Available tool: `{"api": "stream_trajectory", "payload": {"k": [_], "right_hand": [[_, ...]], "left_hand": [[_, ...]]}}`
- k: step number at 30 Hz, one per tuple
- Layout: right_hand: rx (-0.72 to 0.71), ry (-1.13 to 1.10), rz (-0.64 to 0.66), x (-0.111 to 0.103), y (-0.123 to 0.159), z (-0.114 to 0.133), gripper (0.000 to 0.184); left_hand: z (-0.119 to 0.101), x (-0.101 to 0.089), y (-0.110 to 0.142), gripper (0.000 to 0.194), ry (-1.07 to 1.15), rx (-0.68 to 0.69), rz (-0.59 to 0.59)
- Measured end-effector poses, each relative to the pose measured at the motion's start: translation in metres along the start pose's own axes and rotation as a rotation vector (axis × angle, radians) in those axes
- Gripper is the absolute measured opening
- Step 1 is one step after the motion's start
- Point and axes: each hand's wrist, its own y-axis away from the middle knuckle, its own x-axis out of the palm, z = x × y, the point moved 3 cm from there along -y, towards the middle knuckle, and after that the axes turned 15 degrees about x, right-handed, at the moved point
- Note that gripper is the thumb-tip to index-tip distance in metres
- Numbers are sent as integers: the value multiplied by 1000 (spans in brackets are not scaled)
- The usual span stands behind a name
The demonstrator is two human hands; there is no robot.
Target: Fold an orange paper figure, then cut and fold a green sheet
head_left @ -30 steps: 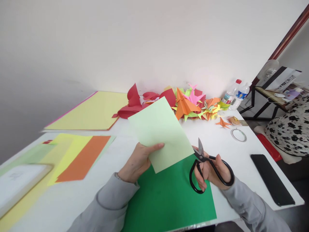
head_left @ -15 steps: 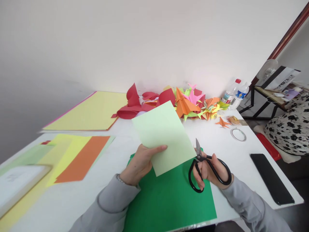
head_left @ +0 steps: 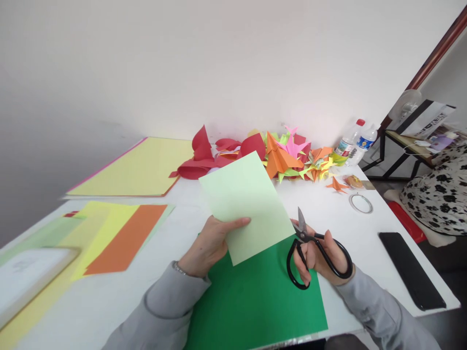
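A pale green sheet of paper [head_left: 251, 199] is pinched in my left hand [head_left: 211, 245], its thumb lying across the lower left part. Black-handled scissors [head_left: 304, 233] are in my right hand [head_left: 321, 255], fingers through the loops. Their blades point up and away, slightly parted, beside the sheet's lower right corner; whether they touch the paper I cannot tell. Beneath both hands lies a large green sheet [head_left: 259, 301] on the white table [head_left: 156, 311].
Orange and yellow paper strips [head_left: 126, 240] and a white box [head_left: 32, 277] lie left. Behind are large yellow sheets [head_left: 134, 167], red paper shapes [head_left: 199, 158] and folded paper planes [head_left: 279, 155]. To the right are bottles [head_left: 348, 141], a tape roll [head_left: 360, 203] and a black phone [head_left: 410, 270].
The pale green sheet and my left hand have shifted slightly left. My right hand with the scissors has drifted a little to the right, away from the paper's corner.
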Motion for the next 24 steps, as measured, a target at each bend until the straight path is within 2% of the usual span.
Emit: {"api": "stream_trajectory", "payload": {"k": [14,16,21,24], "right_hand": [[8,25,2,0,3,3,95],[7,20,23,0,4,3,90],[42,-22,60,2,5,3,64],[20,-49,86,3,4,2,62]], "left_hand": [[1,-4,-2,65,32,-43,4],[2,-5,-3,66,29,-69,28],[0,-7,-4,72,-7,-71,74],[1,-4,-3,74,-22,-56,83]]}}
